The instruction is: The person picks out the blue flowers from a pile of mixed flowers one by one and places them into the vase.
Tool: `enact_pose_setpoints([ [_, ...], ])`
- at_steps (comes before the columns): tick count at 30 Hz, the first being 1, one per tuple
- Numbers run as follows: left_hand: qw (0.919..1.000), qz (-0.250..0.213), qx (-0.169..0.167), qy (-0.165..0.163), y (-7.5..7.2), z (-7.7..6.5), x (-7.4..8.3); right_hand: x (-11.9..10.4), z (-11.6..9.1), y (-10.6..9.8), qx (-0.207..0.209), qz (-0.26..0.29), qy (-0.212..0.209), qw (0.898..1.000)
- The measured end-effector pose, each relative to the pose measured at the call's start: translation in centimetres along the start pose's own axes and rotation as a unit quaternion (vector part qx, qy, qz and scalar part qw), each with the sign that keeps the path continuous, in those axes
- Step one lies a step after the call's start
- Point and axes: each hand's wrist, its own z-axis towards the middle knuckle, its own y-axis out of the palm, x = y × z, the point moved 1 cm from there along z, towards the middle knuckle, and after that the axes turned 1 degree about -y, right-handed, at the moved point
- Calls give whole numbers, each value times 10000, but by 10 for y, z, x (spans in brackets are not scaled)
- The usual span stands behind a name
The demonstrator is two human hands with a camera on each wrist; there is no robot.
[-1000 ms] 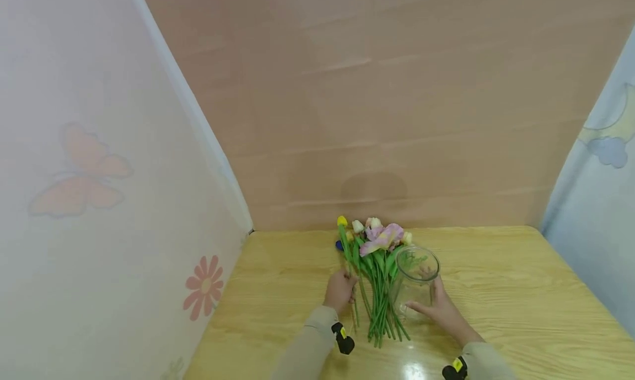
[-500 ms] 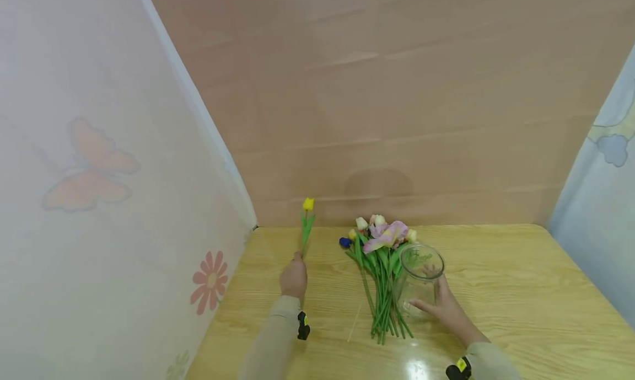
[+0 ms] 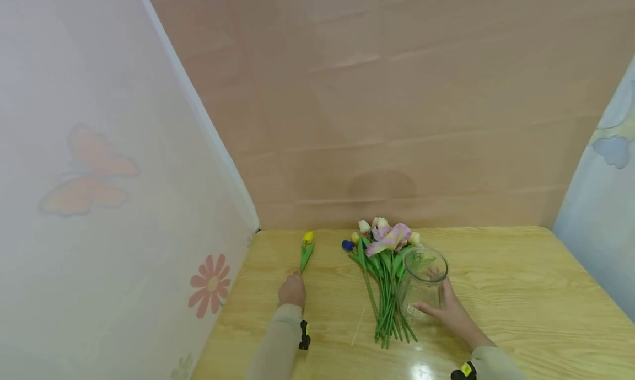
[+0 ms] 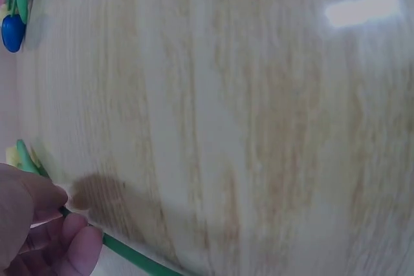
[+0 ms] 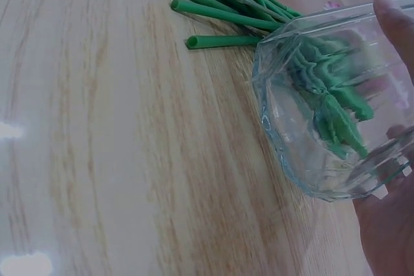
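Observation:
My left hand [image 3: 292, 290] pinches the green stem of a yellow tulip [image 3: 308, 237] low over the left part of the table. In the left wrist view, thumb and fingers close on its stem [image 4: 139, 260]; the bloom is partly hidden behind the hand. My right hand [image 3: 452, 309] grips a clear glass vase [image 3: 421, 296], thumb and fingers spread round its sides. Between the hands lies a bunch of artificial flowers [image 3: 386, 283], with white, yellow, blue and pink-purple blooms. Green leaves show through the vase glass [image 5: 284, 150] in the right wrist view.
The wooden table [image 3: 496, 281] ends at a brown backdrop [image 3: 317, 148]. A patterned white wall [image 3: 149, 203] stands close on the left. One thin pale strip [image 3: 358, 326] lies left of the stem ends [image 5: 194, 6].
My left hand has drawn the yellow tulip out from beside the bunch to the left, then lowered it towards the table. The right hand keeps its hold on the vase in about the same place.

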Motion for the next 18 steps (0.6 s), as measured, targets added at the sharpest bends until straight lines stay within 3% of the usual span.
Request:
enact_pose_setpoints([
  [3, 9999, 39, -33, -133, 5, 0, -1, 0, -1, 1, -35, -32, 119, 9999],
  [6, 9996, 210, 133, -104, -4, -2, 8, 1, -2, 1, -31, -29, 117, 9999],
  [10, 9962, 287, 672, 479, -25, -6, 42, 0, -2, 0, 6, -45, 58, 10000],
  [11, 9958, 167, 630, 641, -30, -8, 54, 0, -2, 0, 18, -43, 53, 10000],
  [13, 9935, -300, 457, 999, -35, -14, 77, 1, -2, -1, 33, -32, 23, 10000],
  [15, 9889, -920, -144, 1156, -34, -21, 97, 1, -1, -1, 41, 12, -1, 10000],
  [18, 9718, -1738, -1035, 1214, -20, -36, 117, 1, -1, 1, 13, 75, 15, 10000],
])
